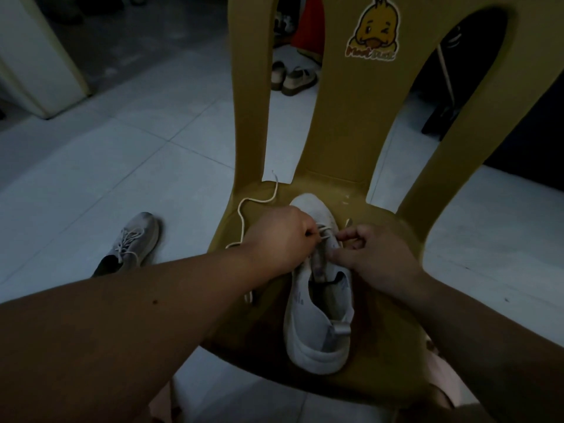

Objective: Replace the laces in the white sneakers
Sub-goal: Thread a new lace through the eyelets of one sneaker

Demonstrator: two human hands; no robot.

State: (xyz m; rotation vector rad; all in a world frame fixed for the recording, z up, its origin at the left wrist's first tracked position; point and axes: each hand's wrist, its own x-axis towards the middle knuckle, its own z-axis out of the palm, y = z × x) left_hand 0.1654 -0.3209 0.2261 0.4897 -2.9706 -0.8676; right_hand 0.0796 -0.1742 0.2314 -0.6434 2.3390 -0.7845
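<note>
1. The pale tiled floor (137, 148) fills the dim room around everything else.
2. A mustard-yellow plastic chair (345, 123) stands with its back away from the person, its slotted backrest rising to the top of the view.
3. The white sneaker (314, 331) lies on the chair seat, toe toward the backrest and heel toward the person. It has a knit upper, a thick white sole, a grey pull tab at the heel and a dark lining. Its toe cap looks a little scuffed. Only the lowest eyelets near the toe carry lace, and the throat above them is open.
4. The left hand (274, 236) is over the sneaker's forefoot, fingers curled and pinching the lace at the eyelets.
5. The right hand (375, 251) is just beside it, fingers curled. Its thumb rests on the sneaker's upper, and its fingertips seem to nip the lace's other end, whose tip pokes up above the knuckles.
6. A second sneaker (134, 239), greyish and fully laced, sits on the floor left of the chair.
7. The cream lace (242, 221) trails from the left hand in a loose loop across the seat's left edge.
8. A pair of sandals (293, 77) rests on the floor behind the chair.
9. A duck sticker (374, 29) sits high on the backrest.
</note>
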